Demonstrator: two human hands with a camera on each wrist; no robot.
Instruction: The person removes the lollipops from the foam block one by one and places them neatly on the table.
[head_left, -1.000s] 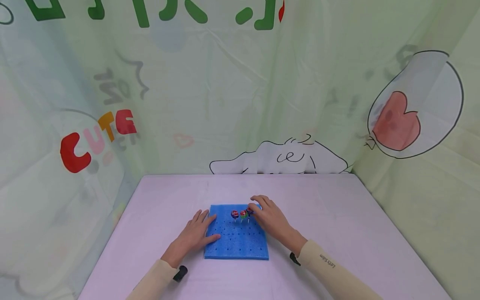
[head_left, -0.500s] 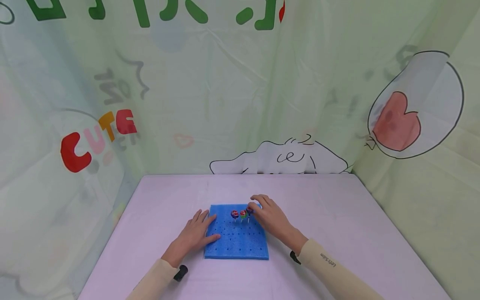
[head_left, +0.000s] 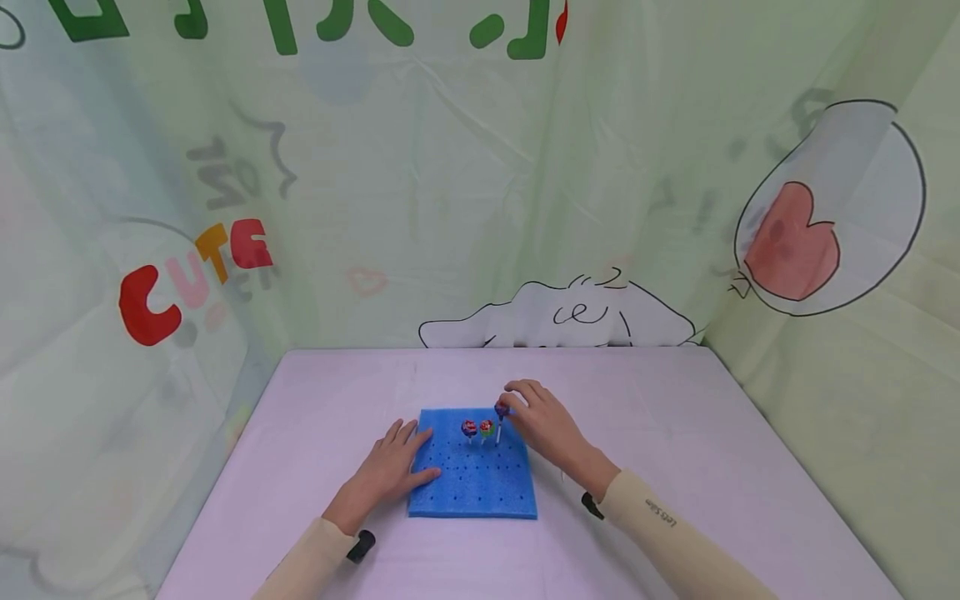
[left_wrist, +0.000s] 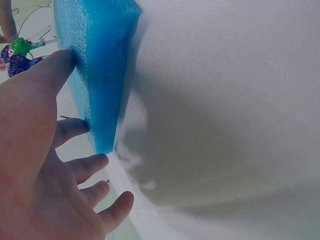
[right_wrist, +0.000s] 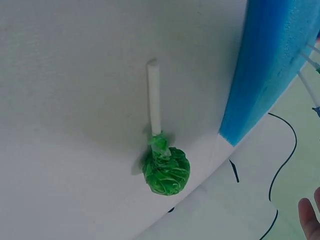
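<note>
A blue foam board (head_left: pixel 472 493) dotted with small holes lies on the table. My left hand (head_left: pixel 387 468) rests at its left edge, fingers spread, thumb and index fingertip on the foam. Toward the board's back right, my right hand (head_left: pixel 550 429) pinches the dark wrapped head of a lollipop (head_left: pixel 502 409) between thumb and fingers. Its white stick points down to the foam. Just left of it, a red-and-green lollipop (head_left: pixel 487 428) and a purple-and-red lollipop (head_left: pixel 468 427) stand upright in the board.
In the right wrist view, a green-wrapped lollipop (right_wrist: pixel 167 172) lies on the table right of the board, mostly hidden under my right arm in the head view. The pale tabletop (head_left: pixel 345 392) ends at printed curtains (head_left: pixel 480 208) behind and at both sides.
My right hand has risen slightly with the pinched lollipop, and more of its white stick shows above the board. My left hand has not moved.
</note>
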